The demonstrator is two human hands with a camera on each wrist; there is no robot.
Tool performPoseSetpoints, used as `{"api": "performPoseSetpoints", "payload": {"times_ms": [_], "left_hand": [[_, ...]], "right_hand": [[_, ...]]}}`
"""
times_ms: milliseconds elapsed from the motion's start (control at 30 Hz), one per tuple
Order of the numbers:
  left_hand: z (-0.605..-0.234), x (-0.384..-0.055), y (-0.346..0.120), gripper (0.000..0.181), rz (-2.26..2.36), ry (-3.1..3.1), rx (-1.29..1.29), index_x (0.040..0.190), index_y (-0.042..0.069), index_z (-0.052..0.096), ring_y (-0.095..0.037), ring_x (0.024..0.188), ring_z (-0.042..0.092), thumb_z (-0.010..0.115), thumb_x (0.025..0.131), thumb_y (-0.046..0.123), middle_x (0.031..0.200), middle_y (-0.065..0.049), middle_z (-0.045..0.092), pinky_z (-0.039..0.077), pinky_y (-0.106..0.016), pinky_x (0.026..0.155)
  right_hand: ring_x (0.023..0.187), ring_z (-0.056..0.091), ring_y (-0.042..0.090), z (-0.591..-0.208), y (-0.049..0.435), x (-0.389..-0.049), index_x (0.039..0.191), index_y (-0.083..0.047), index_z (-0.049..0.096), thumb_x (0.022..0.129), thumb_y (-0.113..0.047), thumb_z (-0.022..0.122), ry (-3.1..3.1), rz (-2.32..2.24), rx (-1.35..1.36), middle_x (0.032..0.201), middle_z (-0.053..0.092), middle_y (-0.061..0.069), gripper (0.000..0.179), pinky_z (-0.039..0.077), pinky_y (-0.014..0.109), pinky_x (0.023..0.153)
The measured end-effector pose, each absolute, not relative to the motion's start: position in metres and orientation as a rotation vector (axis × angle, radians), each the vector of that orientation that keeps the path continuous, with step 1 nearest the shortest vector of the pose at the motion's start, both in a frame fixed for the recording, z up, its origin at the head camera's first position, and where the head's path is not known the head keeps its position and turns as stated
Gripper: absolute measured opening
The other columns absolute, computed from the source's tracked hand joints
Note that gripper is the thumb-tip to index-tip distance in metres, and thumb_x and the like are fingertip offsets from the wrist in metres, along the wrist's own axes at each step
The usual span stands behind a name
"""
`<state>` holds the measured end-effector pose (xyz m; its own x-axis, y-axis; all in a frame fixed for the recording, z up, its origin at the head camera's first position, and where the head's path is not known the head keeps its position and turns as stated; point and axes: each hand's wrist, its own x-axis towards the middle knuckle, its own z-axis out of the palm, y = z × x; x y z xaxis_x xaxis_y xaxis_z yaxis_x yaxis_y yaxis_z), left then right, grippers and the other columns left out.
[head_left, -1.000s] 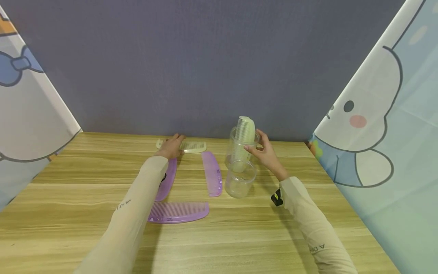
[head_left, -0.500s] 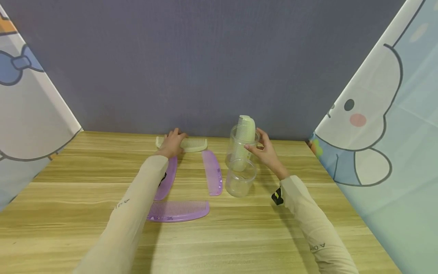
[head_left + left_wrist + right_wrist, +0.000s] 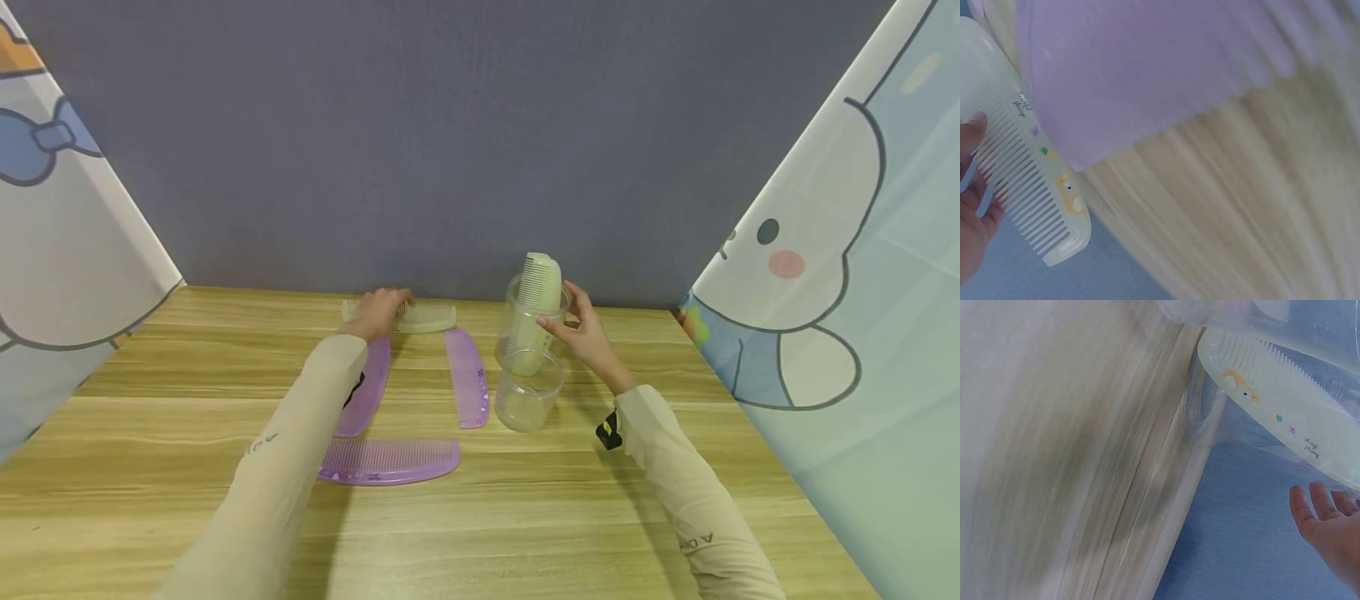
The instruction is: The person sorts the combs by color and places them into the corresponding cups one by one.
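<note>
Apparently partway along: done, cup comb (image 3: 542, 287) on end in rear cup (image 3: 505, 340), with top above the rim; left to do, by judgement, far comb (image 3: 429, 317), left comb (image 3: 371, 387), right comb (image 3: 467, 379) and near comb (image 3: 393, 462), all lying on table (image 3: 525, 525) outside rear cup and front cup (image 3: 523, 410). At far comb, left hand (image 3: 377, 315), with thumb over the teeth and fingers curved near the teeth's tips; whether gripping or only touching, not possible to tell. At rear cup, right hand (image 3: 588, 337), holding it near the rim, with thumb and fingers set wide on either side. By count: clear cups, two, one just before the other; purple combs, three, partly behind left sleeve (image 3: 296, 433) in one case; pale combs, one on table and at least one in rear cup, possibly two, with overlap preventing a firm figure.
</note>
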<state>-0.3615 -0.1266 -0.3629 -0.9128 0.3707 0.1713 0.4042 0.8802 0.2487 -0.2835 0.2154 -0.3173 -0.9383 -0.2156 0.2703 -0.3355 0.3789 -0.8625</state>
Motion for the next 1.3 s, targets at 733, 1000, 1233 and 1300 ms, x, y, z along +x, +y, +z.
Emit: {"api": "performPoseSetpoints", "payload": {"times_ms": [733,1000,1233,1300], "left_hand": [[-0.338,-0.362,-0.135,0.036,-0.637,-2.881,-0.683,0.123,0.007,0.055,-0.032,0.103,0.06,0.054,0.088,-0.003,0.122,-0.016,0.058,0.051,-0.045,0.084],[-0.331,-0.359,-0.135,0.036,-0.863,-2.854,-0.698,0.127,0.005,0.049,-0.038,0.112,0.051,0.048,0.091,-0.001,0.127,-0.021,0.052,0.047,-0.048,0.09],[-0.327,-0.359,-0.13,0.037,-0.993,-2.791,-0.715,0.128,0.001,0.045,-0.037,0.109,0.053,0.049,0.091,0.0,0.124,-0.022,0.05,0.047,-0.046,0.09],[-0.325,-0.359,-0.127,0.037,-1.047,-2.772,-0.708,0.128,0.001,0.045,-0.035,0.105,0.055,0.05,0.091,0.002,0.118,-0.021,0.051,0.048,-0.044,0.087]], "right_hand": [[0.126,0.035,0.042,-0.317,0.217,-0.285,0.143,0.004,0.01,0.086,-0.007,0.06,-2.514,1.606,0.515,0.137,0.029,0.029,0.077,0.035,0.055,0.1],[0.125,0.036,0.042,-0.317,0.217,-0.285,0.142,0.006,0.01,0.087,-0.006,0.059,-2.508,1.606,0.532,0.139,0.028,0.028,0.075,0.038,0.055,0.098],[0.125,0.035,0.042,-0.317,0.216,-0.286,0.142,0.006,0.011,0.086,-0.005,0.059,-2.498,1.606,0.534,0.139,0.028,0.028,0.075,0.037,0.055,0.098],[0.125,0.035,0.042,-0.317,0.216,-0.285,0.142,0.007,0.011,0.086,-0.005,0.059,-2.497,1.604,0.535,0.139,0.028,0.028,0.074,0.037,0.056,0.098]]}}
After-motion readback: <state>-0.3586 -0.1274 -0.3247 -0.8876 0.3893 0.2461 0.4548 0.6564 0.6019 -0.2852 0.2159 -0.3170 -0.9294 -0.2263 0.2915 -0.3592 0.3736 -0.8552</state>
